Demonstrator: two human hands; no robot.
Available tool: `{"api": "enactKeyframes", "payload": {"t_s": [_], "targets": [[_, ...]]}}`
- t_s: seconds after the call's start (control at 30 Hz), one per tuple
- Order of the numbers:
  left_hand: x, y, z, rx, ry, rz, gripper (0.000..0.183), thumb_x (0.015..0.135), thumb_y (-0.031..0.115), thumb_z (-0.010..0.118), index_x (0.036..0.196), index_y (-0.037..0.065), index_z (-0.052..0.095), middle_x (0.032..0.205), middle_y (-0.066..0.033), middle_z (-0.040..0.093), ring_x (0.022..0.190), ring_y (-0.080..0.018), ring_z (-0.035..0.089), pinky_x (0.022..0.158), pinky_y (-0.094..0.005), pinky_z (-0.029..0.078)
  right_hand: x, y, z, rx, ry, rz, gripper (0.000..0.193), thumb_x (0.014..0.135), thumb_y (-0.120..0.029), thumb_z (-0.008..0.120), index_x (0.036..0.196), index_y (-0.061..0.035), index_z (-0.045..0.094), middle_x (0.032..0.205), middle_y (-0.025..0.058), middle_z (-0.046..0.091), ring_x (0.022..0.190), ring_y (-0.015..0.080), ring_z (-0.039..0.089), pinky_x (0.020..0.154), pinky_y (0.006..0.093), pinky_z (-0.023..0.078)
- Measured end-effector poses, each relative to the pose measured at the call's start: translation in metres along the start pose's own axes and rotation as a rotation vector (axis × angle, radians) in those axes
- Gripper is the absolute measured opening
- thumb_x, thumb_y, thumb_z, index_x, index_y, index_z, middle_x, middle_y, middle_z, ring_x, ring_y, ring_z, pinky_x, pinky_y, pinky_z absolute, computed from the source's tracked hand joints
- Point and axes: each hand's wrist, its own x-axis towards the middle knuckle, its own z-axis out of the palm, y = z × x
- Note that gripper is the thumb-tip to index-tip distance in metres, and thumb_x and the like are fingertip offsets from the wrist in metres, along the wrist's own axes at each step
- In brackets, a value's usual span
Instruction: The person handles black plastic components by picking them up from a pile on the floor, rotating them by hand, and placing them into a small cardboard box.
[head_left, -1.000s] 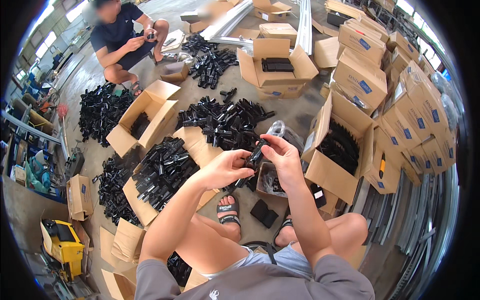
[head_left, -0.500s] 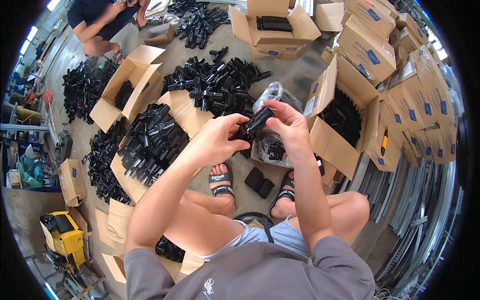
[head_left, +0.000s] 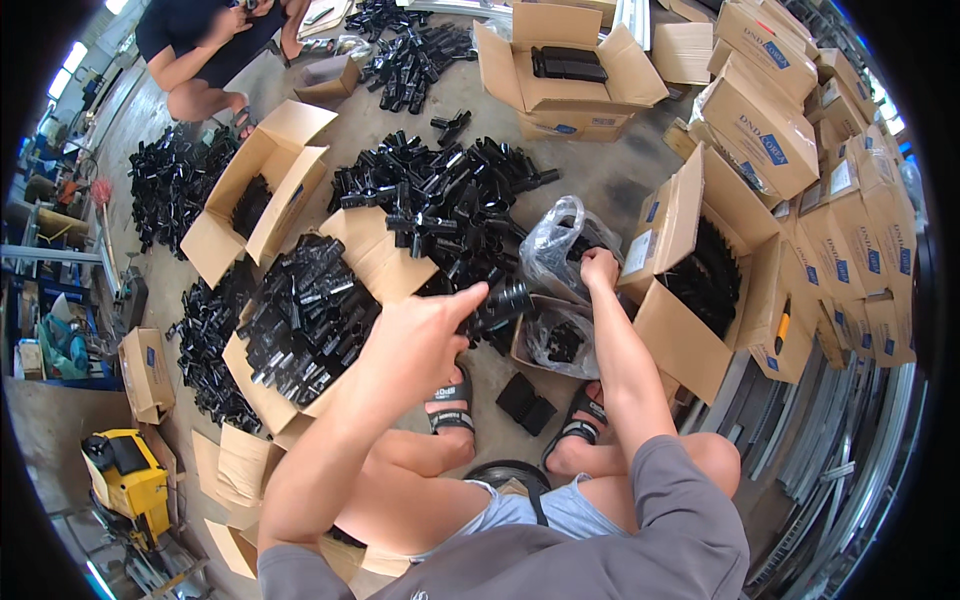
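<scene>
Fitting (head_left: pixel 506 304), glossy black, roughly tubular and plastic-looking, is in the left hand (head_left: pixel 425 328), mid-scene. Left fingers are curled round its near end, index finger stretched along the top; the far end sticks out to the right, uncovered. My guess on handling: light, stiff, rather slick, unlikely to break. I would take it round the middle of the barrel, where the curve gives most contact, and keep off the tip.

Right hand (head_left: pixel 601 268) is at the clear, crumpled plastic bag (head_left: pixel 541 248), farther off and to the right. Fingertips are bent down by something dark; I cannot tell from here whether they grip it. I judge the bag soft and apt to cling.

Nearer than the bag: small brown cardboard box lined with clear plastic (head_left: pixel 523 351), dark pieces inside. On the floor nearer still, black ribbed block (head_left: pixel 526 404). Beyond the left hand, heaped black tubular fittings (head_left: pixel 440 185). Right, large open brown carton (head_left: pixel 685 325) of black toothed-looking pieces. Far left, I note a crouching co-worker in dark clothes (head_left: pixel 222 55).
</scene>
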Motion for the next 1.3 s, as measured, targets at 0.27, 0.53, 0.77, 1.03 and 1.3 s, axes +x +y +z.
{"api": "enactKeyframes", "payload": {"t_s": [0.27, 0.53, 0.77, 1.03, 1.3], "targets": [[0.01, -0.006, 0.004, -0.039, -0.079, -0.017, 0.063, 0.08, 0.005, 0.078, 0.14, 0.009, 0.063, 0.108, -0.0179, 0.075, 0.092, -0.0366, 0.072, 0.079, -0.0437, 0.057, 0.015, -0.012, 0.029, -0.121, -0.045, -0.124, 0.021, 0.091, -0.014, 0.069, 0.112, -0.012, 0.074, 0.115, 0.0177, 0.074, 0.112, 0.0404, 0.069, 0.094, 0.0502, 0.055], [0.013, -0.007, 0.008, -0.027, -0.082, -0.017, 0.062, 0.079, 0.007, 0.078, 0.14, 0.009, 0.064, 0.108, -0.0177, 0.075, 0.094, -0.0355, 0.073, 0.079, -0.0428, 0.059, 0.025, 0.0, 0.041, -0.086, -0.049, -0.27, 0.02, 0.09, -0.009, 0.065, 0.11, -0.0061, 0.067, 0.11, 0.0226, 0.072, 0.109, 0.0455, 0.067, 0.093, 0.0539, 0.053], [0.009, -0.012, 0.007, 0.038, -0.096, -0.024, 0.065, 0.079, 0.01, 0.078, 0.143, 0.01, 0.062, 0.094, -0.0193, 0.074, 0.087, -0.037, 0.073, 0.075, -0.0456, 0.058, 0.018, -0.013, 0.032, -0.04, -0.144, -0.19, 0.035, 0.095, -0.028, 0.064, 0.125, -0.0116, 0.07, 0.123, 0.0269, 0.069, 0.12, 0.0471, 0.062, 0.101, 0.0536, 0.05], [0.0, -0.015, 0.0, 0.111, -0.062, -0.007, 0.065, 0.082, 0.012, 0.079, 0.144, 0.01, 0.06, 0.089, -0.0212, 0.073, 0.084, -0.0393, 0.072, 0.075, -0.0483, 0.057, -0.011, -0.031, 0.005, 0.161, 0.255, -0.153, 0.015, 0.091, -0.018, 0.071, 0.099, -0.0062, 0.075, 0.096, 0.0211, 0.076, 0.094, 0.0434, 0.072, 0.086, 0.0511, 0.055], [0.002, -0.007, 0.007, 0.204, -0.104, -0.003, 0.063, 0.079, 0.006, 0.079, 0.14, 0.004, 0.062, 0.092, -0.0203, 0.074, 0.088, -0.0396, 0.072, 0.074, -0.0495, 0.057, -0.209, -0.172, -0.175, 0.733, 0.034, -1.009, 0.015, 0.083, 0.001, 0.082, 0.097, -0.0037, 0.078, 0.092, 0.0087, 0.078, 0.084, 0.0198, 0.072, 0.08, 0.0321, 0.056]]}}
